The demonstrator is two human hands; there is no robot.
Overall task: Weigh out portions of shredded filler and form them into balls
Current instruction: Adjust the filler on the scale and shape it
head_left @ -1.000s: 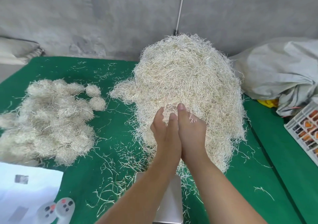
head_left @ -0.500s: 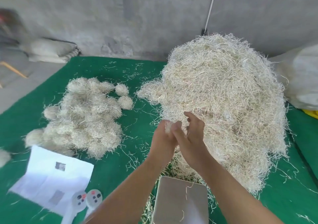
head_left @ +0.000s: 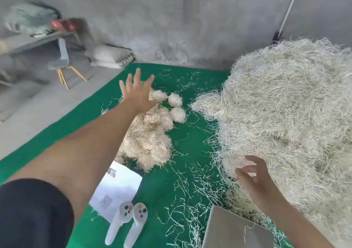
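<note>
Basically the shredded filler sits in two places: a big loose heap (head_left: 289, 118) on the right of the green mat (head_left: 190, 152), and a pile of formed balls (head_left: 150, 133) left of it, with two tighter balls (head_left: 176, 107) at its far edge. Left hand (head_left: 138, 91) is stretched out over the far end of the ball pile, fingers spread, holding nothing. Right hand (head_left: 255, 177) is down at the near edge of the heap, fingers loosely apart, nothing pinched; can't tell if it touches the strands. Hands are well apart. Steel scale platform (head_left: 234, 230) at bottom is bare except for a stray strand or two. Risks: the open left hand could knock or flatten balls in the pile, since they are loose and springy; a grab from the heap edge could drag extra strands onto the mat, already littered; stray strands on the platform could skew the next weighing. White paper sheet (head_left: 118, 188) and two white handheld controllers (head_left: 127, 223) lie near the pile, so rolling balls could end up on them.
</note>
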